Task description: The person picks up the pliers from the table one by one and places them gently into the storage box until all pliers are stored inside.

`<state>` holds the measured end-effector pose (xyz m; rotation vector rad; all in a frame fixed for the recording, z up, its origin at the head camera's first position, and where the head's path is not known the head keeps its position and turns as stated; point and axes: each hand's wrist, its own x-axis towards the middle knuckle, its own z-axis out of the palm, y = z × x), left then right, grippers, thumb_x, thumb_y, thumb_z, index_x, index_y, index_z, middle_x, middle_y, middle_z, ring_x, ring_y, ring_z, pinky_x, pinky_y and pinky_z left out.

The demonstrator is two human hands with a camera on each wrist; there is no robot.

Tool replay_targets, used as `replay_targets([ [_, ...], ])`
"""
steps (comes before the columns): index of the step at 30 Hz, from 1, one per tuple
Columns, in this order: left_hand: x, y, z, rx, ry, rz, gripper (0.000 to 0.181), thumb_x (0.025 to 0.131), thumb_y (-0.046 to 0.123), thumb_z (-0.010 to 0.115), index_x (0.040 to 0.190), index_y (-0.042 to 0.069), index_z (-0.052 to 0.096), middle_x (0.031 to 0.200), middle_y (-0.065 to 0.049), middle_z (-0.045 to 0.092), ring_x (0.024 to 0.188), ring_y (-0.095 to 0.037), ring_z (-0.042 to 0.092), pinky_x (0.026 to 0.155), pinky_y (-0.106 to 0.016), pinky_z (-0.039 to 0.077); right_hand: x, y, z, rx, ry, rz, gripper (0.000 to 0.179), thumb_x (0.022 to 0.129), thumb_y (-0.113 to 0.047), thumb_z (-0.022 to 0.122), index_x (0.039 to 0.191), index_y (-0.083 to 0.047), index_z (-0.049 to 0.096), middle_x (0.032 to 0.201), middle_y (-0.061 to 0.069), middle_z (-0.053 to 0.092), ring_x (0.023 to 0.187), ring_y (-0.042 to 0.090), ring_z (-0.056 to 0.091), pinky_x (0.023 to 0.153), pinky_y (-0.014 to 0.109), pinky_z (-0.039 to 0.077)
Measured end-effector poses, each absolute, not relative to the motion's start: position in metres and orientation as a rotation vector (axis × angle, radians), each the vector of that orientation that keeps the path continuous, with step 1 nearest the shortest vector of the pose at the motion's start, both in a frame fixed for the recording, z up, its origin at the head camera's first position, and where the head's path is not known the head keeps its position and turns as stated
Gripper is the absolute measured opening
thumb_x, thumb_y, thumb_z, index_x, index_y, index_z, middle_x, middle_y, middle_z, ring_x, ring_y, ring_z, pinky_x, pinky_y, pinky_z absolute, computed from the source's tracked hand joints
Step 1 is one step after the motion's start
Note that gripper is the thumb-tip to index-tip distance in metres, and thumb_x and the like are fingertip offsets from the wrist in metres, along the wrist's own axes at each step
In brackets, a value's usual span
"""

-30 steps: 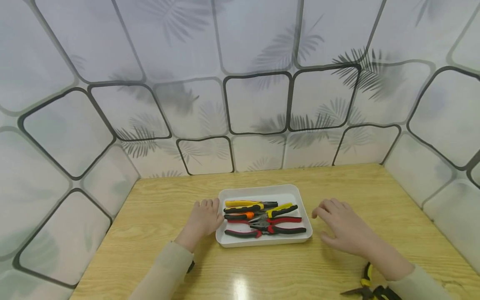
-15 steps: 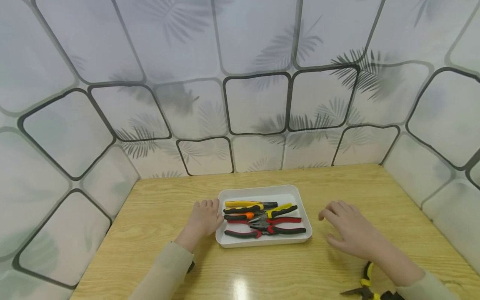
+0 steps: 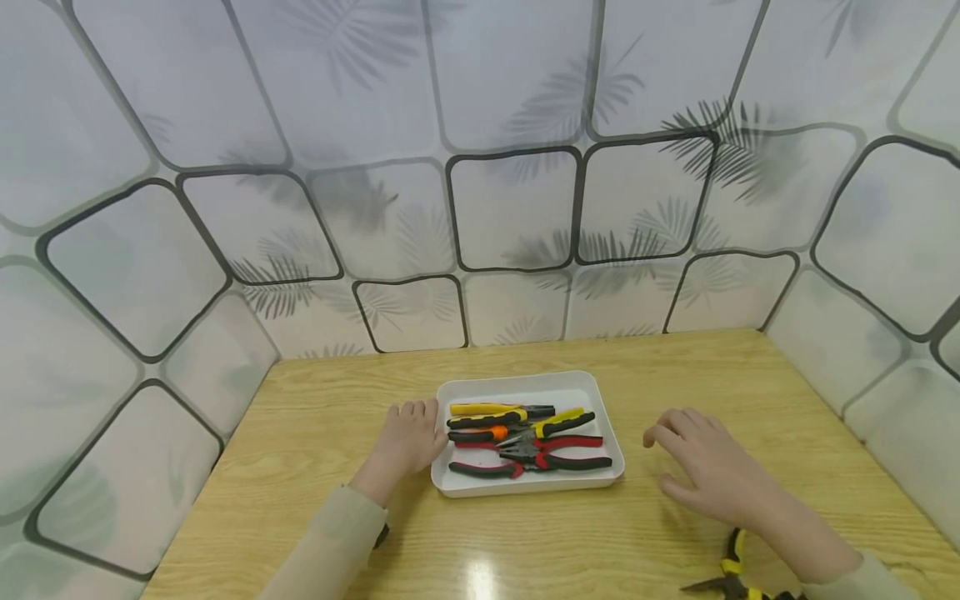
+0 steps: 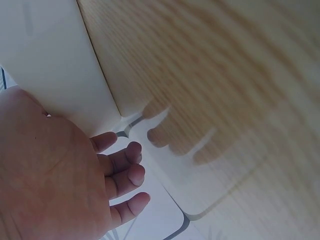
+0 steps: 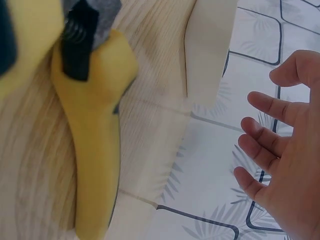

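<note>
In the head view, a white tray point(image 3: 525, 489) holds several pliers with yellow, orange, red and black handles. Red-and-black pliers point(image 3: 573, 462) lie at its near side, and yellow-and-black ones point(image 3: 487, 418) farther back. My left hand point(image 3: 405, 440) is at the tray's left edge, thumb by the rim; whether it touches is unclear. In the left wrist view its fingers point(image 4: 129, 207) are loosely bent around nothing. My right hand point(image 3: 708, 467) hovers to the right of the tray, apart from it, fingers relaxed. Below its wrist lie yellow-and-black pliers point(image 3: 731, 579), seen large in the right wrist view point(image 5: 95, 130).
The wooden table point(image 3: 570, 550) reaches back to a patterned backdrop point(image 3: 517, 208), which also rises at both sides. A small black object point(image 3: 382, 536) shows beside the left sleeve, mostly hidden by it.
My right hand has drawn away from the tray, to the right and slightly toward me. My left hand, the tray and its pliers have stayed in place.
</note>
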<state>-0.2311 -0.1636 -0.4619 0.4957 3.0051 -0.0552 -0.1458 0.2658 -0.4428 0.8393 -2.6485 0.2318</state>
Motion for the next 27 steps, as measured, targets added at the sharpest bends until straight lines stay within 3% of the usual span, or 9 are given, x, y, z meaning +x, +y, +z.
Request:
replay_targets([
  [27, -0.232, -0.164, -0.463, 0.499, 3.011, -0.065, 0.054, 0.104, 0.034, 0.045, 0.141, -0.005, 0.048, 0.135, -0.026, 0.062, 0.129, -0.043, 0.058, 0.113, -0.061, 0.042, -0.131, 0.28, -0.443, 0.815, -2.671, 0.259, 0.042, 0.073, -0.012, 0.081, 0.11, -0.027, 0.066, 0.107, -0.013, 0.057, 0.098, 0.007, 0.05, 0.082, 0.042, 0.045],
])
